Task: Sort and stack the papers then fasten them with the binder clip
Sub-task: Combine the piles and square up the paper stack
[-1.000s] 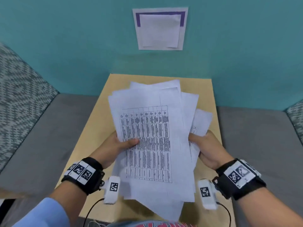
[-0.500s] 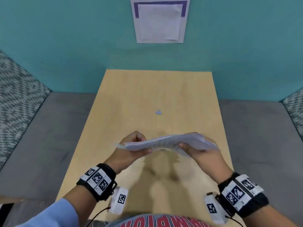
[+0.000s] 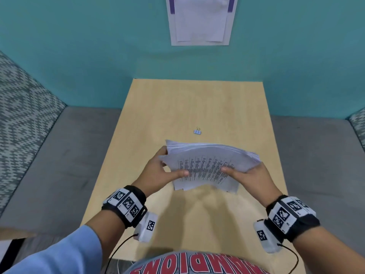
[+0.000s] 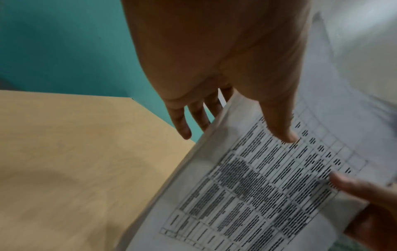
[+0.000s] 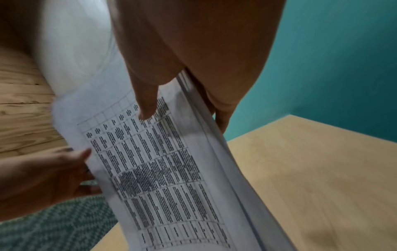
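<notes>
A stack of white papers (image 3: 207, 165) with a printed table on top is held above the wooden table (image 3: 197, 103), bowed upward in the middle. My left hand (image 3: 158, 173) grips its left edge, thumb on top, fingers behind. My right hand (image 3: 250, 177) grips the right edge the same way. The left wrist view shows my left hand (image 4: 225, 105) with its thumb pressing the papers (image 4: 268, 186). In the right wrist view my right hand (image 5: 182, 88) pinches the papers (image 5: 161, 169). A small binder clip (image 3: 197, 131) lies on the table just beyond the stack.
The table stands against a teal wall (image 3: 79, 46) with a sheet (image 3: 200, 20) pinned on it. Grey bench seats (image 3: 59, 155) flank it, with patterned cushions (image 3: 19, 107) at both sides.
The papers went from spread and upright to edge-on, then tilted back toward me as a gathered, bowed stack. Both hands kept their grip. The binder clip came into view.
</notes>
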